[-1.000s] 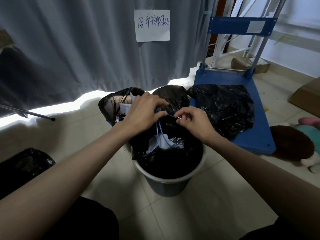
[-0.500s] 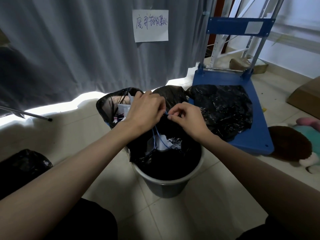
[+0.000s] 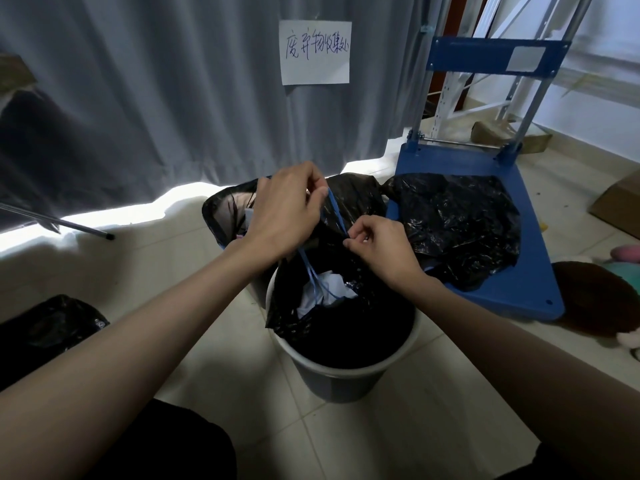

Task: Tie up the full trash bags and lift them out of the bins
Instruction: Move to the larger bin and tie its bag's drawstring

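A grey round bin [image 3: 341,375] stands on the tiled floor in front of me, lined with a black trash bag [image 3: 346,327] that holds crumpled white paper [image 3: 327,289]. Thin blue drawstrings [image 3: 334,213] run up out of the bag. My left hand [image 3: 287,209] pinches the strings above the bin's far rim. My right hand [image 3: 379,244] pinches the same strings just below and to the right. A second bin [image 3: 221,216] with a black liner stands behind, partly hidden by my left hand.
A blue platform cart [image 3: 485,289] at the right carries a tied black bag [image 3: 457,223]. Another black bag [image 3: 52,327] lies at the lower left. A grey curtain [image 3: 138,98] with a paper sign [image 3: 315,51] hangs behind. A plush toy [image 3: 602,299] and a cardboard box [image 3: 620,206] are at far right.
My left hand has risen, drawing the blue strings upward and taut. My right hand has stayed close to the bag's mouth, still pinching the strings.
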A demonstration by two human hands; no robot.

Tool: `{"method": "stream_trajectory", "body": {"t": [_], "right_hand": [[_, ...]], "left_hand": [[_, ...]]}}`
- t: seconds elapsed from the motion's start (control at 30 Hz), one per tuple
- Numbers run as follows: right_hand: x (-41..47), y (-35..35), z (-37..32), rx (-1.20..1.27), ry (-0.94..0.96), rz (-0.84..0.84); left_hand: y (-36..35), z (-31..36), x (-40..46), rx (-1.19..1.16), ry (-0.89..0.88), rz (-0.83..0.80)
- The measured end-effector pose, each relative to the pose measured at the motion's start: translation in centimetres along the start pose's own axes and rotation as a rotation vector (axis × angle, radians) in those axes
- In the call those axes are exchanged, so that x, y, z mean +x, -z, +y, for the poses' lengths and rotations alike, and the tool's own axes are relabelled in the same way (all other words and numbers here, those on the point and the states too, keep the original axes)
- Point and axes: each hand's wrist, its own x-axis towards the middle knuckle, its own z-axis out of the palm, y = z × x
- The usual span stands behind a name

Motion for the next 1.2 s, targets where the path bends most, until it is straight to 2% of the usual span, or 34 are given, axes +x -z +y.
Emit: {"method": "stream_trajectory", "body": {"t": [0.17,0.23,0.37,0.47,0.63,0.77,0.9,1.1,1.2], "right_hand": [[-0.4,-0.2,1.4,-0.101,-0.081,-0.11],[-0.1,-0.1,1.2,-0.099,-0.065,-0.099],[0.9,0.6,-1.7,0.131,0.039,-0.004],[1.2,1.3,-3.8,0.319,0.071,-0.062],[1.1,1.3,-4.2,0.498,-0.025,-0.071],[1.1,1.7,-3.3,0.595,-0.083,-0.047],[1.0,2.1,-2.9,0.619,-0.093,-0.043],[0.6,2.3,-3.3,0.592,-0.051,-0.073],[0.5,2.6,-3.4,0.605,-0.045,-0.09]], "left_hand": [[0.5,0.1,0.3,-0.061,0.009,0.061],[0.4,0.2,0.3,-0.091,-0.008,0.069],[0.4,0.7,0.5,-0.192,-0.036,0.046],[0.4,1.2,0.8,-0.242,-0.07,0.017],[-0.3,0.0,0.6,-0.087,-0.062,0.035],[-0.9,-2.6,0.1,0.095,0.061,-0.125],[-1.8,-3.4,-0.6,0.039,0.048,-0.255],[-2.7,-2.1,-1.2,-0.064,0.0,-0.252],[-3.2,-2.2,-1.2,-0.013,-0.028,-0.241]]}}
